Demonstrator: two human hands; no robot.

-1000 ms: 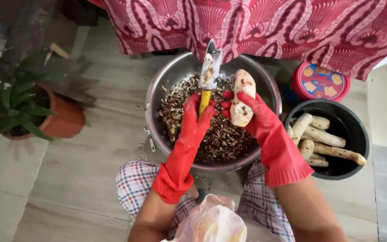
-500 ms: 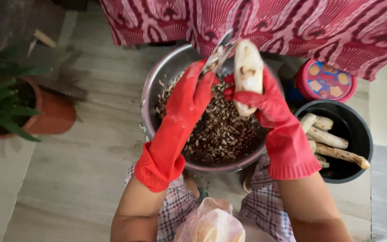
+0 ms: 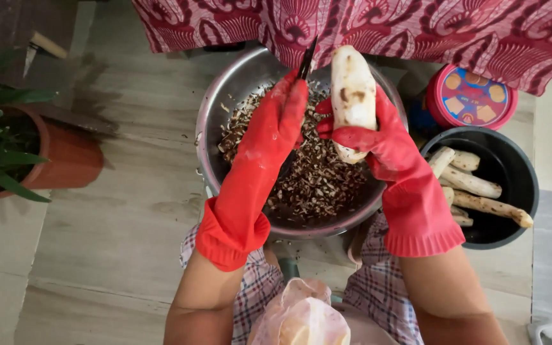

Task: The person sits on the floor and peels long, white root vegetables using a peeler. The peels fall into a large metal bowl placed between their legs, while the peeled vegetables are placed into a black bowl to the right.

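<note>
Two red-gloved hands work over the steel basin [image 3: 212,115] of dark peelings: the right hand [image 3: 378,137] is closed around the lower half of a pale peeled cassava root [image 3: 351,96], and the left hand [image 3: 276,124] is closed on a knife [image 3: 306,59]. The root stands just right of the knife, nearly touching, its long axis running near to far, free end pointing far. The blade also points far, almost parallel.
</note>
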